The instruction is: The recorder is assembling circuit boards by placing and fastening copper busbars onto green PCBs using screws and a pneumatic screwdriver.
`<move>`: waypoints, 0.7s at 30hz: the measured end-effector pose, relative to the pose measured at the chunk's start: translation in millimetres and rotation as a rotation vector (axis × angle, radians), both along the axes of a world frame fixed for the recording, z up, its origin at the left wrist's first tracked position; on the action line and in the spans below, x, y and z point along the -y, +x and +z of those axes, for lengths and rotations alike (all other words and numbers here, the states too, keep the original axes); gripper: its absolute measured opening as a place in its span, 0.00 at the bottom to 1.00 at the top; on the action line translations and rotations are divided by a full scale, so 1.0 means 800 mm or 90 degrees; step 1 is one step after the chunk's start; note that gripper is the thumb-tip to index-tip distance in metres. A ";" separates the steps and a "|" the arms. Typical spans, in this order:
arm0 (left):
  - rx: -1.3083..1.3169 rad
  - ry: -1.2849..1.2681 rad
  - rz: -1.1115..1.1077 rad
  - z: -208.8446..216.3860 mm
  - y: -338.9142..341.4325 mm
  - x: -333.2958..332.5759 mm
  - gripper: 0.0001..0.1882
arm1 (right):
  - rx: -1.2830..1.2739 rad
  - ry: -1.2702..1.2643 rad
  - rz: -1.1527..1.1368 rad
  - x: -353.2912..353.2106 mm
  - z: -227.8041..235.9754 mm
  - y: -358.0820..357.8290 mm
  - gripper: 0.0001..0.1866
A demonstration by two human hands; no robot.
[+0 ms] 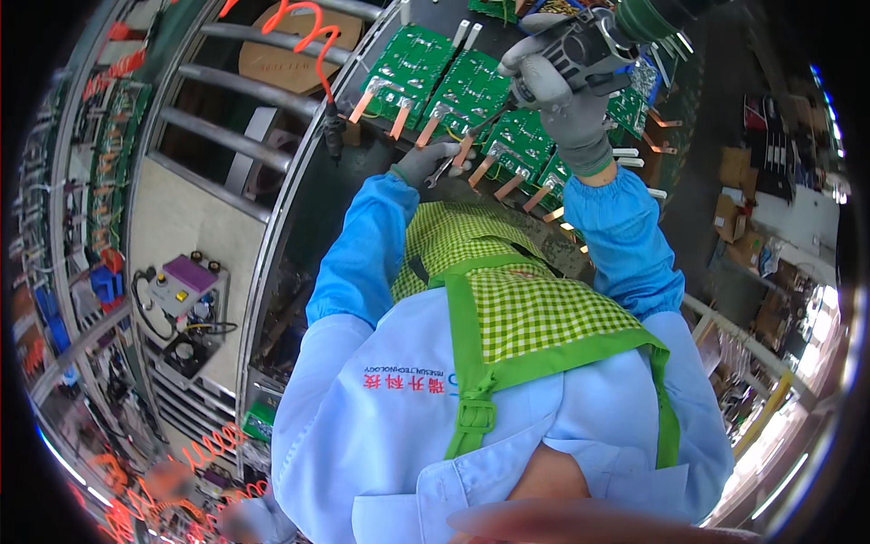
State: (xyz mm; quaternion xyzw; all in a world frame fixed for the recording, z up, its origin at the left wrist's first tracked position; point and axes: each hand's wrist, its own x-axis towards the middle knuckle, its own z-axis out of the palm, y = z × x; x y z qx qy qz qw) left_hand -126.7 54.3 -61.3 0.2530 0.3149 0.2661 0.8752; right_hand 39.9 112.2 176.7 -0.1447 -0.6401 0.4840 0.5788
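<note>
My left hand [430, 163], in a grey glove, is closed around a small open-end wrench [439, 170] beside the copper strips at the near edge of the green circuit boards. My gloved right hand [580, 127] grips a dark power screwdriver [580, 50]. Its thin shaft slants down toward a copper strip [464, 147] close to my left fingers; whether the tip touches cannot be made out. Several circuit boards lie in a row, among them one at the left [408, 63] and one under the screwdriver [520, 140], each with copper strips sticking out toward me.
Left of the boards, an orange coiled cord [317, 41] carries a hanging black tool [334, 131]. Metal rollers [227, 140] and a bench with a small control box [186, 283] stand further left. Cardboard boxes [734, 218] are at the right. Shelves hold more boards at the far left.
</note>
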 end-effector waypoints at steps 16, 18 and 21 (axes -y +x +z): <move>-0.029 -0.089 -0.087 -0.028 0.046 0.039 0.16 | -0.017 -0.173 -0.098 0.067 0.021 0.062 0.22; 0.046 -0.123 -0.010 -0.024 0.055 0.045 0.18 | -0.011 -0.157 -0.108 0.066 0.015 0.060 0.22; 0.028 -0.135 0.006 0.001 0.063 0.045 0.19 | -0.023 -0.128 -0.105 0.057 -0.024 0.076 0.25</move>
